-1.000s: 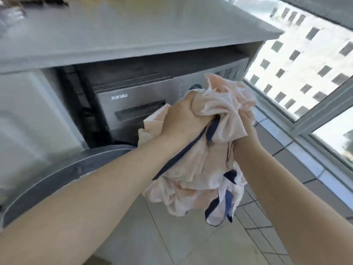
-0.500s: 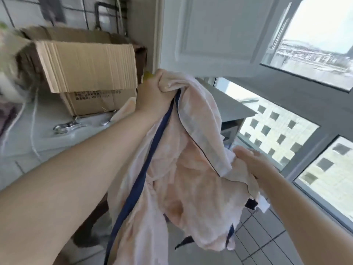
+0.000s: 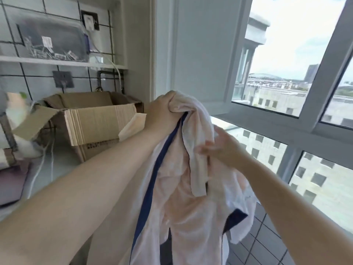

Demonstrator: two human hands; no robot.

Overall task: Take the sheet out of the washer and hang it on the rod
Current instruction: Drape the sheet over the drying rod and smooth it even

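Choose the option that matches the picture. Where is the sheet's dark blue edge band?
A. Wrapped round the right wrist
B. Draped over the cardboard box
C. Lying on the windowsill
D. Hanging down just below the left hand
D: the dark blue edge band drops from under the left hand, which grips the sheet at its top.

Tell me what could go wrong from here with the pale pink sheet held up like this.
1. The pale pink, navy-trimmed sheet is bunched; only the left hand grips its top, so it may slip.
2. The right hand just touches a fold, fingers blurred; it may miss an edge, leaving the sheet tangled.
3. Its lower end hangs low toward the grey floor tiles and could drag. No rod is in view.
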